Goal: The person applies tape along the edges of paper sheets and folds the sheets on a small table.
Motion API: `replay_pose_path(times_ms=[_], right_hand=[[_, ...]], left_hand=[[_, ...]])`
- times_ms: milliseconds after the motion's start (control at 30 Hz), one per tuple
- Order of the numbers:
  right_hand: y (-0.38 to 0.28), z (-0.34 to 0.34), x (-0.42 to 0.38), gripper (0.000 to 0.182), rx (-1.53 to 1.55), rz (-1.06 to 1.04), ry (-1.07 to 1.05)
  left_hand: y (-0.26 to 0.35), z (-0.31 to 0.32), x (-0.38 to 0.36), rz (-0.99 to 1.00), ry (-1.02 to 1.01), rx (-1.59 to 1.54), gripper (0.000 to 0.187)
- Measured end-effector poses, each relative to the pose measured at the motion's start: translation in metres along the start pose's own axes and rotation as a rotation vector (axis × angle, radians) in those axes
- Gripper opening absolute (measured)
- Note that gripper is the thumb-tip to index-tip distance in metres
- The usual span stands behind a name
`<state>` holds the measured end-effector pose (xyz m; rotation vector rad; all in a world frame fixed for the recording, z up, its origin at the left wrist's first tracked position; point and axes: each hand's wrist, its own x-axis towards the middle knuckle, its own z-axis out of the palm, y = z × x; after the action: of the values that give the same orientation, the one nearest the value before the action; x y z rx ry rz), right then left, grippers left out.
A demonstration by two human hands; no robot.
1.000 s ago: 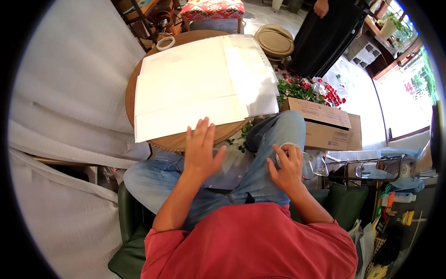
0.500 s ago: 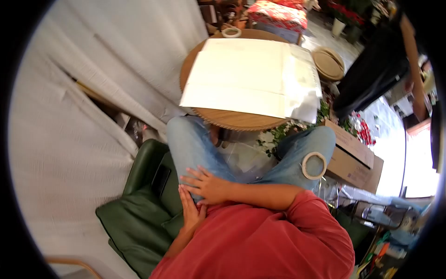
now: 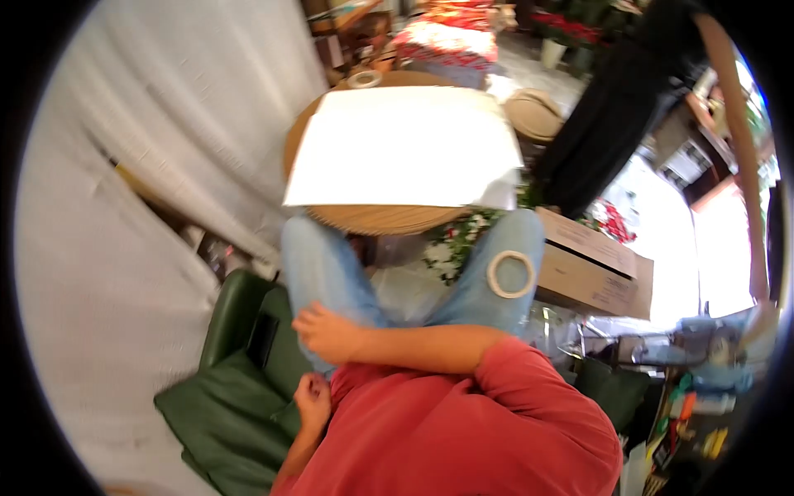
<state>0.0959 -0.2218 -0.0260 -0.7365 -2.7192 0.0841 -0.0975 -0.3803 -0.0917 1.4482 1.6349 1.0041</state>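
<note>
My right hand (image 3: 327,332) rests on the left thigh of my jeans (image 3: 318,269), its arm crossing in front of me. The fingers look curled and pressed together, with nothing visible in them. Just below it, beside my red shirt (image 3: 463,422), my left hand (image 3: 312,403) is curled into a loose fist, apart from the right one. A pale roll of tape (image 3: 493,275) lies on my right thigh, out of reach of both hands' fingers.
Ahead, large white sheets (image 3: 405,149) cover much of a round wooden table (image 3: 385,220); another tape roll (image 3: 353,82) sits on its far edge. I sit in a green armchair (image 3: 223,331). Cardboard boxes (image 3: 579,277) stand at right, where a person in black (image 3: 616,116) stands.
My hands have drawn apart and their spread fingers have curled in. The view has shifted, so the table and tape appear further left. The person's arm at right has moved.
</note>
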Motion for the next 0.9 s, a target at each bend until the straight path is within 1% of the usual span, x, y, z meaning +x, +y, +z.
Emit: replay_pose_path(times_ms=[33, 67, 100, 133, 167, 233, 267, 300, 333, 367, 400, 433, 467, 500, 533, 567, 600, 633, 667, 733, 767, 833, 867, 900], right_hand=[[0.001, 0.002, -0.001, 0.028, 0.007, -0.019, 0.002], [0.001, 0.005, -0.001, 0.024, -0.013, -0.015, 0.051], [0.001, 0.008, 0.000, 0.020, -0.038, -0.019, 0.098], [0.001, 0.010, 0.003, 0.020, -0.017, -0.016, 0.081], [0.001, 0.012, 0.005, 0.020, 0.011, -0.019, 0.067], [0.003, 0.014, 0.004, 0.022, 0.009, -0.008, 0.062], [0.006, 0.013, 0.004, 0.025, 0.032, -0.030, 0.062], [0.010, 0.018, 0.002, 0.023, 0.092, -0.017, 0.039], [0.012, 0.024, -0.001, 0.023, 0.074, -0.013, 0.038], [0.014, 0.030, -0.003, 0.026, 0.127, -0.003, 0.198], [0.021, 0.031, -0.005, 0.028, 0.173, 0.005, 0.358], [0.024, 0.021, -0.013, 0.028, 0.148, 0.013, 0.361], [0.016, 0.002, -0.026, 0.030, 0.156, -0.039, 0.345], [0.012, -0.008, -0.035, 0.033, 0.169, -0.089, 0.325], [0.010, 0.004, -0.042, 0.033, 0.159, -0.077, 0.322], [0.002, 0.034, -0.050, 0.034, 0.028, -0.149, 0.285], [-0.004, 0.040, -0.056, 0.034, -0.099, -0.224, 0.246], [-0.003, 0.046, -0.058, 0.034, -0.098, -0.222, 0.245], [0.000, 0.037, -0.057, 0.033, -0.126, -0.223, 0.218], [0.008, 0.027, -0.051, 0.032, -0.145, -0.234, 0.202], [0.015, 0.027, -0.048, 0.033, -0.141, -0.276, 0.232], [0.022, 0.018, -0.042, 0.033, -0.123, -0.330, 0.267], [0.026, 0.009, -0.041, 0.033, -0.096, -0.344, 0.163], [0.026, 0.003, -0.039, 0.033, -0.073, -0.357, 0.057]], left_hand=[[0.006, -0.009, -0.001, -0.062, -0.106, 0.024, 0.004], [0.009, -0.018, -0.001, -0.121, -0.210, 0.055, 0.003], [0.012, -0.021, -0.004, -0.139, -0.232, 0.048, 0.005], [0.015, -0.018, -0.004, -0.159, -0.244, 0.040, 0.008], [0.017, -0.010, 0.001, -0.130, -0.271, 0.019, 0.008], [0.020, -0.006, 0.009, 0.349, -0.272, 0.293, 0.021], [0.022, -0.001, 0.012, 0.371, -0.275, 0.282, 0.021], [0.024, 0.005, 0.014, 0.442, -0.217, 0.329, 0.024], [0.024, 0.010, 0.014, 0.510, -0.157, 0.377, 0.026], [0.019, 0.012, 0.011, 0.526, -0.160, 0.370, 0.026], [0.010, 0.014, 0.007, 0.581, -0.097, 0.383, 0.026], [-0.002, 0.016, 0.007, 0.638, -0.034, 0.393, 0.026], [-0.018, 0.016, 0.006, 0.657, -0.042, 0.382, 0.026], [-0.039, 0.016, 0.003, 0.651, -0.005, 0.349, 0.029], [-0.056, 0.018, 0.001, 0.640, 0.031, 0.316, 0.033], [-0.073, 0.020, 0.004, 0.642, 0.023, 0.308, 0.033], [-0.085, 0.022, 0.009, 0.712, 0.021, 0.342, 0.030], [-0.097, 0.022, 0.011, 0.781, 0.022, 0.378, 0.027], [-0.081, 0.021, 0.013, 0.781, 0.023, 0.381, 0.027], [-0.043, 0.016, 0.023, 0.725, -0.161, 0.477, 0.024], [-0.031, 0.015, 0.023, 0.716, -0.157, 0.489, 0.024], [-0.012, 0.014, 0.018, 0.752, -0.081, 0.547, 0.022], [-0.002, 0.017, 0.013, 0.739, -0.073, 0.556, 0.022], [0.008, 0.022, 0.006, 0.600, 0.002, 0.492, 0.023]])
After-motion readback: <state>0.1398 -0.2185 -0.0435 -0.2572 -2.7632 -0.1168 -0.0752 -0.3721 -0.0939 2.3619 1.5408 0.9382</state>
